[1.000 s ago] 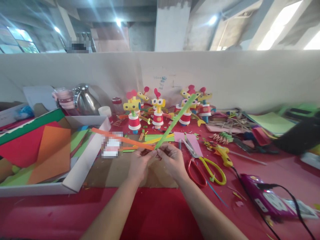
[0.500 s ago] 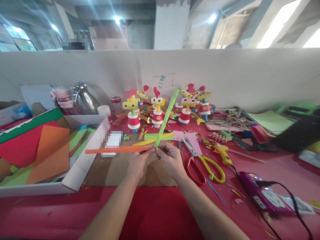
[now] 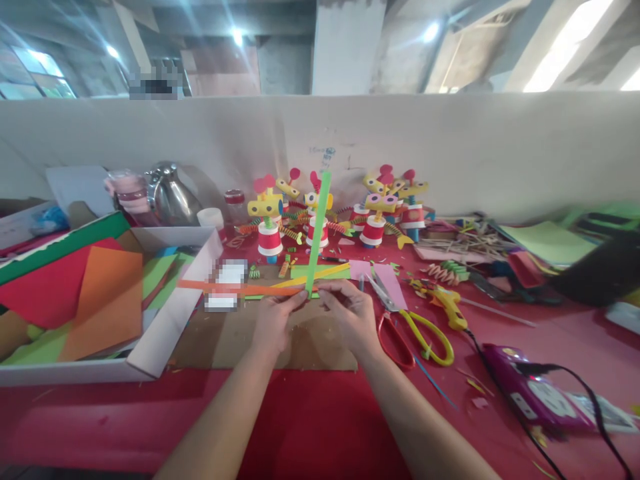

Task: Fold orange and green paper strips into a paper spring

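My left hand pinches an orange paper strip and a green paper strip where they meet at one end. The orange one stretches left across the table, while the green one points up and away, forming a corner. Just right of that corner is my right hand, thumb and index finger slightly apart; contact with the paper is unclear. Beneath both hands lies a brown cardboard sheet. Yellow paper strips rest behind the corner.
Scissors and a yellow glue gun lie to the right, with a purple corded device. A white box of coloured paper stands left. Several paper-cup figures line the back near a steel jug.
The green strip has swung leftward to stand more upright. My right fingers have shifted slightly right, away from the corner. The orange strip's far end has risen a little.
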Available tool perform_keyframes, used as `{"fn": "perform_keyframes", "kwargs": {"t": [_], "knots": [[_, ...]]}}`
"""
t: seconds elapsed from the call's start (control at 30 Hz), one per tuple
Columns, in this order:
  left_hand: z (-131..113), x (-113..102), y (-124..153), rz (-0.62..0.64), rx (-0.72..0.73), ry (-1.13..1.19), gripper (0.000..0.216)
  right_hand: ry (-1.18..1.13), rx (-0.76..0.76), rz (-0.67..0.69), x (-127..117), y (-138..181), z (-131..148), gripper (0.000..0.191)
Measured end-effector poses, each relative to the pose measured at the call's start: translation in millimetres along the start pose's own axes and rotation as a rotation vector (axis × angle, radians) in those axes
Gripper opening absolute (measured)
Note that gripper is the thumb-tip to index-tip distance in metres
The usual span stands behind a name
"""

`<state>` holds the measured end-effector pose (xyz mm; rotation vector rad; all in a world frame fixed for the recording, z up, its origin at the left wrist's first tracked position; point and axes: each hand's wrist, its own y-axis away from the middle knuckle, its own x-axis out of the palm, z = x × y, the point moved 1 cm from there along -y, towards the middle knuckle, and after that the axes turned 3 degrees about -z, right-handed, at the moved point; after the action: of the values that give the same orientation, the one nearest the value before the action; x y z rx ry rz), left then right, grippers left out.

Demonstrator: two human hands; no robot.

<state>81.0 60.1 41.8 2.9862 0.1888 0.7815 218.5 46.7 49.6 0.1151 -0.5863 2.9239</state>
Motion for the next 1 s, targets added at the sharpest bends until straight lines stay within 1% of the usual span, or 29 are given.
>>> {"fn": "perform_keyframes", "kwargs": {"t": [0.13,0.27,0.43,0.53,0.6,0.7,0.73,0.83,0.93,1.0], "knots": [[-1.2,2.2,0.8,0.034,-0.092,0.143,0.022,-0.094,0.061,-0.035,-1.0,0.9,4.0,0.018],[-1.0,1.7,0.1,0.026,-0.125,0.244,0.020,-0.145,0.144,-0.012,0.0,0.5,8.9,0.026],[-1.8,2.4,0.4,0.064,-0.146,0.283,0.019,-0.143,0.182,0.036,1.9,1.6,9.6,0.030],[-2.6,4.1,1.6,0.030,-0.123,0.280,0.020,-0.113,0.179,0.062,2.9,2.8,7.6,0.031],[-2.8,5.5,2.4,0.015,-0.075,0.243,0.021,-0.074,0.157,0.063,3.2,3.4,5.3,0.032],[-2.2,7.0,3.2,0.028,-0.002,0.177,0.018,-0.011,0.110,0.068,3.8,3.5,1.1,0.032],[-1.8,7.2,3.4,0.029,0.012,0.164,0.018,-0.006,0.089,0.065,4.1,3.3,0.0,0.030],[-1.3,7.8,4.0,0.017,0.033,0.144,0.019,-0.044,0.038,0.036,5.2,2.2,-0.8,0.014],[-1.2,9.2,5.0,0.040,0.032,0.121,0.017,-0.087,0.093,0.045,6.8,1.6,0.8,0.020],[-0.8,9.9,5.5,0.052,0.030,0.108,0.017,-0.115,0.140,0.054,7.9,1.6,1.7,0.020]]}}
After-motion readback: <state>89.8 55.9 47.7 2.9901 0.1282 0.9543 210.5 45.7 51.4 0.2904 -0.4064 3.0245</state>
